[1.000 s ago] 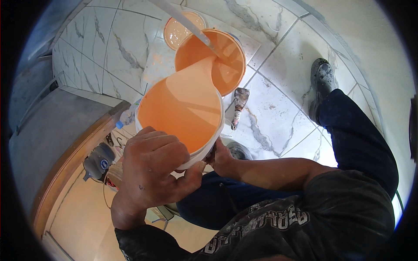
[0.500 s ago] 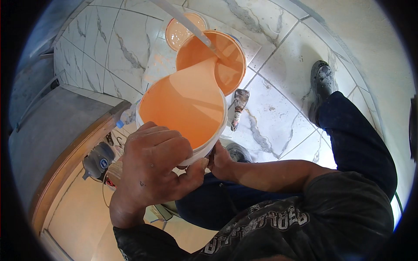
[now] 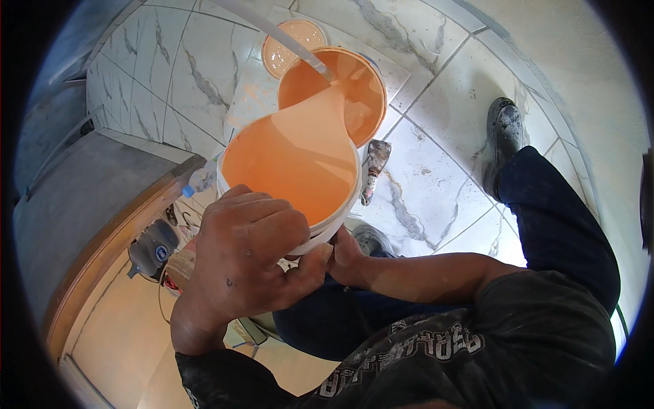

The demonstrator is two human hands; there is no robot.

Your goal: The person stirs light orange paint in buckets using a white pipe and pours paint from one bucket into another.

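Note:
Peach paint streams from a tilted white bucket (image 3: 286, 174) into a second bucket (image 3: 368, 102) standing beyond it. My left hand (image 3: 248, 252) grips the near rim of the tilted bucket, fingers curled. Lower on its right, my right hand (image 3: 347, 255) holds the same bucket, its fingertips hidden. A long pale stick (image 3: 289, 41) slants into the receiving bucket. Behind that bucket lies a round lid (image 3: 289, 41) coated with paint. A stained scraper (image 3: 375, 167) lies on the tiles just right of the tilted bucket.
Marbled floor tiles (image 3: 436, 191) surround the white board (image 3: 245, 102) under the buckets. At left are a grey step with wooden edge (image 3: 116, 232), a plastic bottle (image 3: 204, 177), a dark grey object (image 3: 153, 249) and cables. My boot (image 3: 504, 136) rests near the curved-looking wall (image 3: 593, 102).
The tilted bucket and both hands have shifted slightly right and up, and the bucket tips a little further. The paint still streams into the second bucket.

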